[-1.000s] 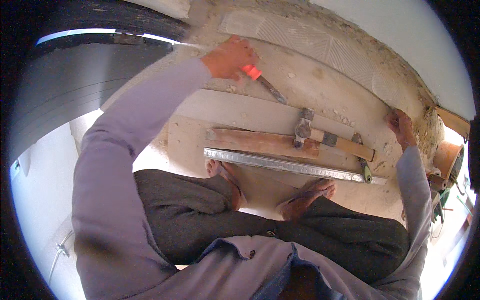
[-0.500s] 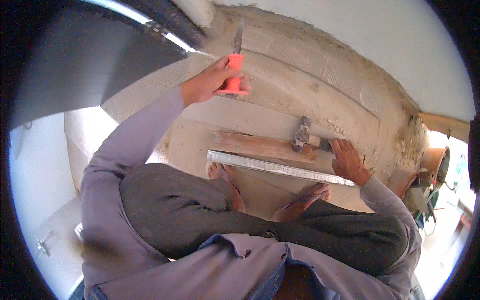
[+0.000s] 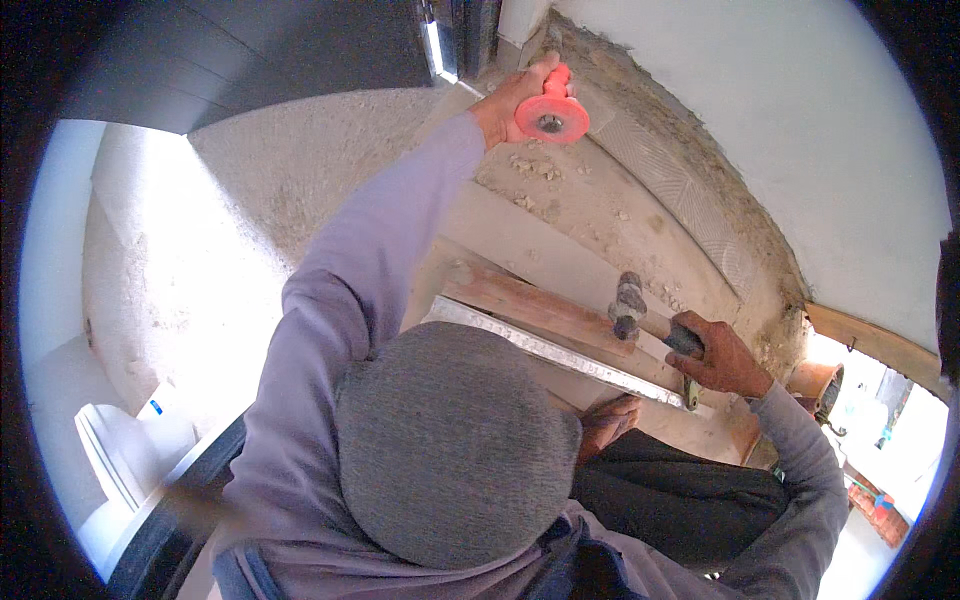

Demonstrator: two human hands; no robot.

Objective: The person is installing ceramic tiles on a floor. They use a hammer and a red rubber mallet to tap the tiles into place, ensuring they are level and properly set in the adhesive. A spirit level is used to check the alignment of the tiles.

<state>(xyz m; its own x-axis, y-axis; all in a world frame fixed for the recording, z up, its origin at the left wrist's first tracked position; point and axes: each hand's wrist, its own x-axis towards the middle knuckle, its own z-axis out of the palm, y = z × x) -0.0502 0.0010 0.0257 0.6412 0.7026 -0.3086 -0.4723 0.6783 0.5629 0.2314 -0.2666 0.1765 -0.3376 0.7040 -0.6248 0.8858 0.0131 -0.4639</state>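
Far out in front, my left hand (image 3: 507, 102) is closed around the red grip of a chisel (image 3: 553, 119). Its round red hand guard and metal striking end face up, while the blade is hidden below. Nearer and to the right, my right hand (image 3: 728, 360) wraps the dark grip of a hammer (image 3: 628, 306). The hammer head is over the end of a reddish-brown board (image 3: 530, 304). A long silver straightedge (image 3: 575, 356) lies beside the board, close to my foot (image 3: 608, 420).
Rubble bits (image 3: 537, 168) are scattered on the dusty floor by a strip with combed ridges (image 3: 680, 207). A white wall (image 3: 780, 130) rises at the right, with a rough broken base. A dark door panel (image 3: 300, 50) stands at the far left.
My left hand has carried the chisel farther forward and right, tipping its guard upward. My right hand has closed on the hammer grip. My left knee now covers part of the straightedge.
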